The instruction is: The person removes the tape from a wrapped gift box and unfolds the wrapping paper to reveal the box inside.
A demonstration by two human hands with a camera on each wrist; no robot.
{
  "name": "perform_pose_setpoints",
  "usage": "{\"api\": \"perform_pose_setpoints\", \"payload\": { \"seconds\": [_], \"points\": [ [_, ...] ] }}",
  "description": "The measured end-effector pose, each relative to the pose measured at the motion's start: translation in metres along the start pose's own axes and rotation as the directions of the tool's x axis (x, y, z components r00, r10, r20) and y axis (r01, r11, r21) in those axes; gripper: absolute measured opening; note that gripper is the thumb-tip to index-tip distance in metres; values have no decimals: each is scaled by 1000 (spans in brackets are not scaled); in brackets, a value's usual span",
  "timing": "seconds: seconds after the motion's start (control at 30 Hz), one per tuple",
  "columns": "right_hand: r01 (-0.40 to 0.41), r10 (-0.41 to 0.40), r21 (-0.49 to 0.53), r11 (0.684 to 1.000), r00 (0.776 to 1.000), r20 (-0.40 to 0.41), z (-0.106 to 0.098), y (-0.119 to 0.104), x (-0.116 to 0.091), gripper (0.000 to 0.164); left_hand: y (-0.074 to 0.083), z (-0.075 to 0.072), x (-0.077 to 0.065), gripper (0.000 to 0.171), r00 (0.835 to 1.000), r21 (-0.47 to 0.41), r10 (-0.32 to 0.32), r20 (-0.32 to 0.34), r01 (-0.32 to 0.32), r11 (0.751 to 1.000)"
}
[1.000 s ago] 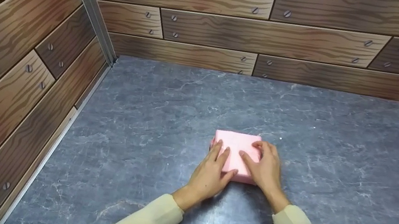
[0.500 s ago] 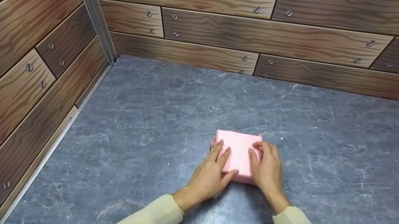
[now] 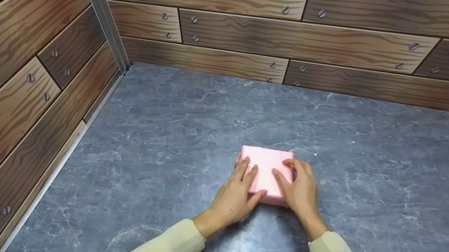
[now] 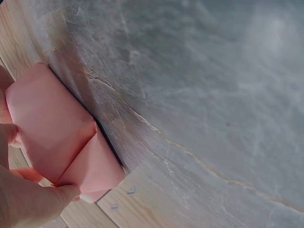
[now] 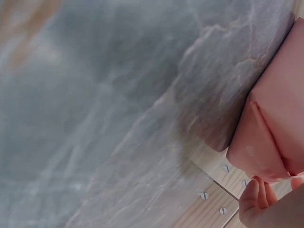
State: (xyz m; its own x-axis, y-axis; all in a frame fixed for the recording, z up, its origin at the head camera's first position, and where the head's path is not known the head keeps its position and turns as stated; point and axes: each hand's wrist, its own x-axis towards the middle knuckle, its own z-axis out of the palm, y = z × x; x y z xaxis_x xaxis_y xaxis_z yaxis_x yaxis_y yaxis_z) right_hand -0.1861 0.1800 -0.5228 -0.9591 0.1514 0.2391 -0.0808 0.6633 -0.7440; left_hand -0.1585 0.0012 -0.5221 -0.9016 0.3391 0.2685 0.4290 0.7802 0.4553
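A square box wrapped in pink paper [image 3: 266, 162] lies on the table in the head view. My left hand [image 3: 234, 195] holds its left side, two fingers stretched over the top and the thumb at the front edge. In the left wrist view, that thumb rests by a folded paper flap [image 4: 97, 166] at the box's end. My right hand [image 3: 302, 190] grips the right side with curled fingers, its thumb lying on top. A creased triangular flap [image 5: 259, 142] shows in the right wrist view, with the right fingertips right at its edge.
The table top [image 3: 160, 134] is dark grey with a marble pattern. Wood-print panels [image 3: 239, 33] stand along the back and the left side, joined by a metal corner post [image 3: 103, 7]. Tiny white specks [image 3: 315, 154] lie beyond the box.
The right thumb slid toward the box's right edge, then came back inward over the top. The left hand and the box stay in place.
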Motion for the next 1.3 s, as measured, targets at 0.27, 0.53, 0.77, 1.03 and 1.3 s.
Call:
{"api": "perform_pose_setpoints", "payload": {
  "seconds": [0.27, 0.53, 0.77, 1.03, 1.3],
  "points": [
    [-7, 7, 4, 1000, 999, -42, -1, -1, -1, 16, 0, 2, 0, 63, 1000, 6, 12, -25, -12, 1000],
    [5, -5, -4, 1000, 999, -49, -3, -2, 0, 21, 0, 2, 0, 64, 1000, 4, 9, -20, -9, 1000],
    [22, -22, -13, 1000, 999, -36, -2, -2, 0, 32, 0, 2, 1, 63, 999, 22, 18, -38, -18, 1000],
    [-15, 15, -11, 1000, 1000, -6, -6, -1, 1, 32, 1, 2, 1, 63, 1000, 2, 2, -6, -2, 1000],
    [20, -20, 30, 999, 1000, 8, -13, 1, 1, 32, 0, 2, 0, 63, 1000, 5, -6, -8, 6, 1000]
  ]
}}
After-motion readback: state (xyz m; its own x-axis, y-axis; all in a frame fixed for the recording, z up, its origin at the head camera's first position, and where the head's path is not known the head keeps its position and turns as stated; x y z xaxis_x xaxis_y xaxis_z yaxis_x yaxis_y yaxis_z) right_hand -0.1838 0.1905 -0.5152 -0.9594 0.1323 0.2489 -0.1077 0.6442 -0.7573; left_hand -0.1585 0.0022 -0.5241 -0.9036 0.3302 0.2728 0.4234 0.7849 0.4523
